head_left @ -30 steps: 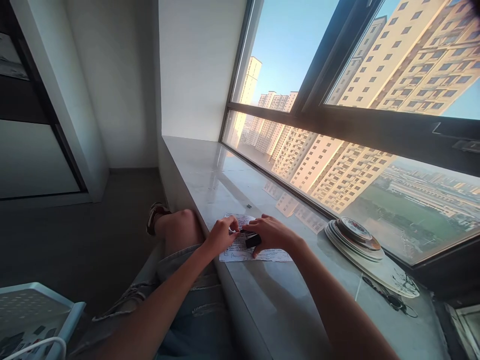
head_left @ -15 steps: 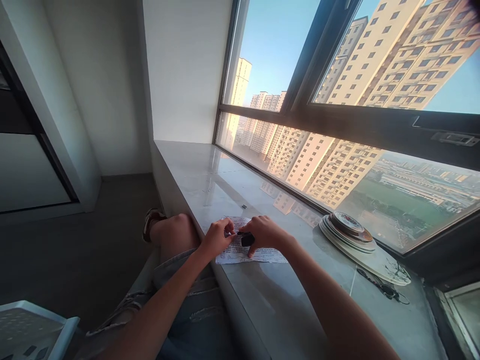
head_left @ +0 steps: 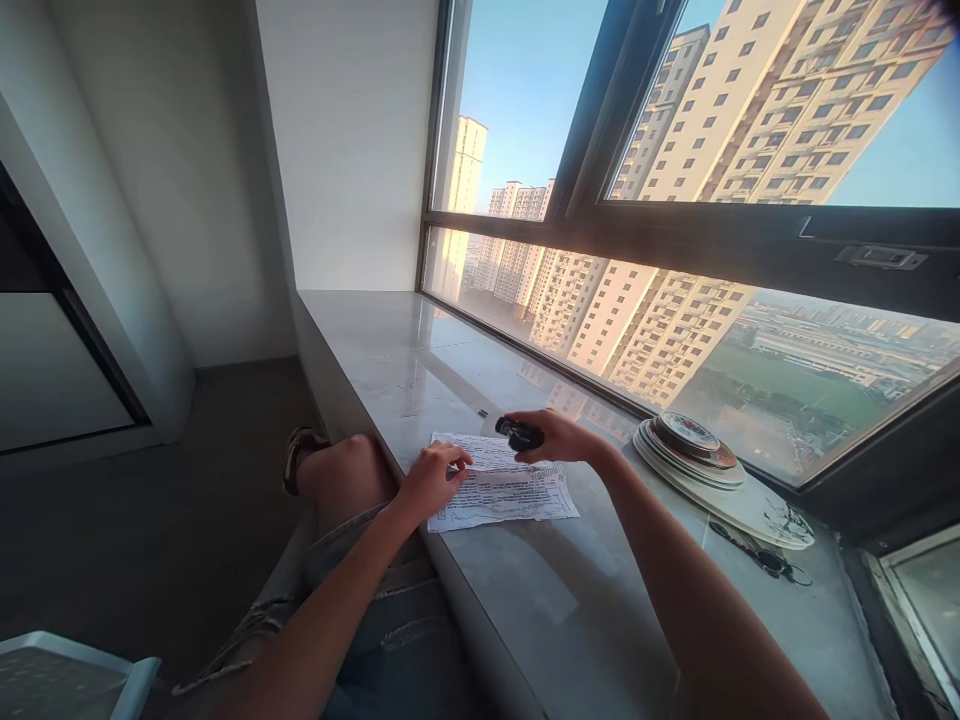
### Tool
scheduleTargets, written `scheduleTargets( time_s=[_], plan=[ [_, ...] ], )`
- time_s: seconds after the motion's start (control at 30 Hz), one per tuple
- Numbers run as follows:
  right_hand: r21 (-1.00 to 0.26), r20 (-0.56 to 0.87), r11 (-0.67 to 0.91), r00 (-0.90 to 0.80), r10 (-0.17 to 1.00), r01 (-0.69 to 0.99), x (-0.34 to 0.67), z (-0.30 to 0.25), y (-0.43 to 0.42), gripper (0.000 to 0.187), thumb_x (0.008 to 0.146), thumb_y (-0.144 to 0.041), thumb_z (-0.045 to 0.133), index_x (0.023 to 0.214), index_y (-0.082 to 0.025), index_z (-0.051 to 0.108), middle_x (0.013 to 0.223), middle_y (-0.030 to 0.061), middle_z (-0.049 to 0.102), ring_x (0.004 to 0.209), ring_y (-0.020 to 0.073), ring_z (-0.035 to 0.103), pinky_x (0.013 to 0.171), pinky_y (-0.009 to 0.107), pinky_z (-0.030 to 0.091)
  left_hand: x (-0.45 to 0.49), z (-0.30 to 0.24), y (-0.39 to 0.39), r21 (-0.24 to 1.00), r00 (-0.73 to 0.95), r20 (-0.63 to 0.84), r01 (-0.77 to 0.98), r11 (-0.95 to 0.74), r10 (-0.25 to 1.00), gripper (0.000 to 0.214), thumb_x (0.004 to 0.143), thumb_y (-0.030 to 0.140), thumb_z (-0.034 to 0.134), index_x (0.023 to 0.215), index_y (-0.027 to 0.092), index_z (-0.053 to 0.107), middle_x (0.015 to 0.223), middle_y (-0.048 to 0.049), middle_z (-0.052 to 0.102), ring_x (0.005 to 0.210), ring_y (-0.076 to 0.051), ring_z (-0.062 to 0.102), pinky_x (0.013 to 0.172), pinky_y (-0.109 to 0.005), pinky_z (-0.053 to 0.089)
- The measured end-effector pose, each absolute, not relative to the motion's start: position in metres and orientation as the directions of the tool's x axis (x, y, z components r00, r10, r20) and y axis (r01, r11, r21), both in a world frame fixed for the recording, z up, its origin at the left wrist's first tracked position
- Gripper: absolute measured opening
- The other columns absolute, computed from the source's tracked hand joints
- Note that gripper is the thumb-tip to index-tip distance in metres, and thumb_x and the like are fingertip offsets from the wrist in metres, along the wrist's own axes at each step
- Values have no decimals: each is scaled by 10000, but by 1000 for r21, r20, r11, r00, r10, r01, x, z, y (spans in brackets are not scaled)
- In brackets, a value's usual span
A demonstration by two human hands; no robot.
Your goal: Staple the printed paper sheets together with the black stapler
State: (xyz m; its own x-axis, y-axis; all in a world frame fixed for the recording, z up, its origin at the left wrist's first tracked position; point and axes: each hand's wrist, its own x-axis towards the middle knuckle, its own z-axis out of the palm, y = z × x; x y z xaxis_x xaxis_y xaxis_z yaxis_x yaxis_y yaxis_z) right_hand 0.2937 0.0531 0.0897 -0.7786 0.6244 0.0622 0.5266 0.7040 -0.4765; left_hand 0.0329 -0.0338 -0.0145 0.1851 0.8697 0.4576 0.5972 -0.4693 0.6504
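My right hand [head_left: 559,437] is closed around a small black stapler [head_left: 519,433], held just above the far right part of the paper. Printed paper [head_left: 502,495], creased and wavy, lies flat on the grey window sill [head_left: 517,570] near its edge. My left hand [head_left: 435,482] rests over the paper's left side, thumb and fingers curled together. A bit of something dark grey shows between those fingers, too small to name. Beyond the paper lies a tiny dark metallic piece [head_left: 484,412], possibly a strip of staples.
A stack of plates [head_left: 694,455] stands on the sill by the window. Beside it lie keys with a dark cord [head_left: 765,560]. A white plastic seat or rack [head_left: 75,665] is at lower left. My bare knee [head_left: 349,465] is against the sill's front.
My right hand has lifted the stapler off the paper, away from my left hand, up and to the right. The left hand stays near its place. The view has shifted slightly.
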Motion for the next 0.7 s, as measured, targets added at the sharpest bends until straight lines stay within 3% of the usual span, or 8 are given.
scheduleTargets(
  time_s=[0.17,0.37,0.5,0.63,0.7],
  plan=[
    [-690,105,450,-537,837,567,323,55,80,503,763,-493,697,1140,-161,727,796,11,677,746,197,612,691,313,482,36,-7,-36,541,276,405,696,-472,872,197,904,179,621,991,263,776,1035,-49,729,1051,-252,646,995,-420,436],
    [-867,162,310,-367,916,391,339,33,93,475,765,-515,704,1073,-155,727,789,43,695,780,229,651,695,321,495,47,8,-30,453,334,362,753,-477,870,130,896,215,656,934,265,770,1007,-33,730,993,-240,667,1024,-425,400],
    [-821,250,363,-293,923,441,343,31,101,386,799,-510,670,932,-158,752,807,42,700,724,196,619,659,302,469,53,9,-23,405,367,334,776,-484,868,145,918,197,610,881,243,743,973,-33,726,986,-238,665,1014,-411,400],
    [-646,356,460,-292,888,609,340,29,106,359,792,-429,682,1013,-168,793,999,71,752,856,228,652,764,321,491,56,9,-21,344,386,317,805,-484,866,196,943,147,527,847,217,683,957,-38,714,961,-231,652,981,-410,398],
    [-577,362,475,-314,878,664,339,27,106,380,787,-404,697,1077,-178,794,972,67,771,843,224,659,773,313,486,57,9,-20,307,385,320,822,-479,866,194,929,116,522,824,209,657,939,-38,710,951,-231,647,958,-409,395]
  ],
)
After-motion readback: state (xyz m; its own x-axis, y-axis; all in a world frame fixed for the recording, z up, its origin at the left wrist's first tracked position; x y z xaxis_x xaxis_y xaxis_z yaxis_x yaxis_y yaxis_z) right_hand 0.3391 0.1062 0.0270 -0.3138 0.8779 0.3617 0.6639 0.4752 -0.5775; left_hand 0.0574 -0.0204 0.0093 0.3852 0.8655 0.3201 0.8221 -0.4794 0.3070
